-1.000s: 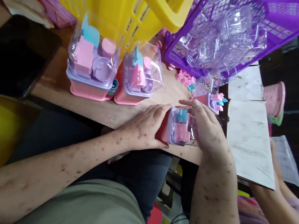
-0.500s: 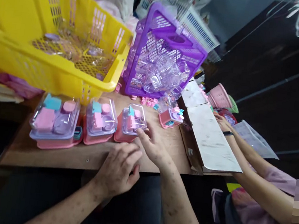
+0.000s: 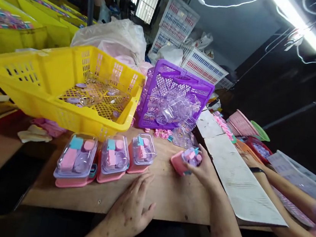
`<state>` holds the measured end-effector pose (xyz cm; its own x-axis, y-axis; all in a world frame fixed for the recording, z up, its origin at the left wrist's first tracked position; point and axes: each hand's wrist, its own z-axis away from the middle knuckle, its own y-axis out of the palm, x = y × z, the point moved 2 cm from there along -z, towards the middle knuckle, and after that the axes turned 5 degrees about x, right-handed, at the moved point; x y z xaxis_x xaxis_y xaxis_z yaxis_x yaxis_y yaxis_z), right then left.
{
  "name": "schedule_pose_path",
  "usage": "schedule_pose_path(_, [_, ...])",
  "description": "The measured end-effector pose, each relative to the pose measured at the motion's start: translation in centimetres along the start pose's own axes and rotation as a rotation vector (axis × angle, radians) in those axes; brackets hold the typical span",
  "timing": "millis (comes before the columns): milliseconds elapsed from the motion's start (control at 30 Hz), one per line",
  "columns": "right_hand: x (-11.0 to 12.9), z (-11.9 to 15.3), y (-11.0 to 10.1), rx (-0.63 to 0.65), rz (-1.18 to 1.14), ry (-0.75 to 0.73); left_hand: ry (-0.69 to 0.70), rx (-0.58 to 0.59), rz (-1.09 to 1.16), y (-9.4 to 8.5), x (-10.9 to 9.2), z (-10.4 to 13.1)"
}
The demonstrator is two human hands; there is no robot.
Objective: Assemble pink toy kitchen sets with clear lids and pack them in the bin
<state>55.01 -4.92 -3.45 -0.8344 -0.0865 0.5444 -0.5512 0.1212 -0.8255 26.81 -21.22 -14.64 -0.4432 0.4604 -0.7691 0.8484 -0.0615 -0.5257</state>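
Observation:
My right hand [image 3: 205, 169] grips a small pink box [image 3: 180, 163] with purple, pink and teal pieces on top, at the right part of the wooden table. No clear lid shows on it. My left hand [image 3: 133, 204] lies flat near the table's front edge, fingers spread, holding nothing. Beyond it, three pink toy boxes under clear lids stand in a row: a larger left one [image 3: 76, 160], a middle one [image 3: 114, 159] and a right one [image 3: 142, 153].
A yellow basket [image 3: 46, 108] and a tilted purple basket [image 3: 146, 94] with clear plastic parts stand behind. Pink bits [image 3: 162, 133] lie before the purple one. A cardboard box [image 3: 234, 174] borders the right, beside another person's arms [image 3: 274, 206]. A black slab [image 3: 9, 181] lies left.
My right hand has left the lidded box, moved right and taken hold of the unlidded one, now tilted. My left hand has flattened onto the table. The view has tipped upward.

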Motion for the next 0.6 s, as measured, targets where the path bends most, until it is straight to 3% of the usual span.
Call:
schedule_pose_path(133, [1.5,6.3,-0.1,0.468,-0.126,-0.311,-0.02,-0.016,0.078,0.3,0.0,-0.4])
schedule_pose_path(233, [4.1,7.0,-0.3,0.694,-0.167,-0.495,-0.067,-0.02,0.144,0.4,-0.1,-1.1])
schedule_pose_path(300, [5.1,4.1,-0.5,0.624,-0.16,-0.486,-0.103,-0.016,0.178,0.4,-0.2,-1.4])
schedule_pose_path(400, [4.7,-3.4,0.0,0.167,0.057,-0.189,-0.137,-0.004,0.179,0.4,-0.2,-1.5])
schedule_pose_path(433, [4.3,-5.9,0.5,0.072,0.115,-0.108,-0.135,-0.007,0.168,0.4,-0.3,-1.5])
schedule_pose_path(500, [3.5,-10.0,2.2,-0.018,0.187,-0.01,-0.117,-0.022,0.145,0.5,-0.3,-1.4])
schedule_pose_path(600, [2.6,-13.3,4.3,-0.016,0.236,0.074,-0.107,-0.036,0.132,0.6,-0.2,-1.3])
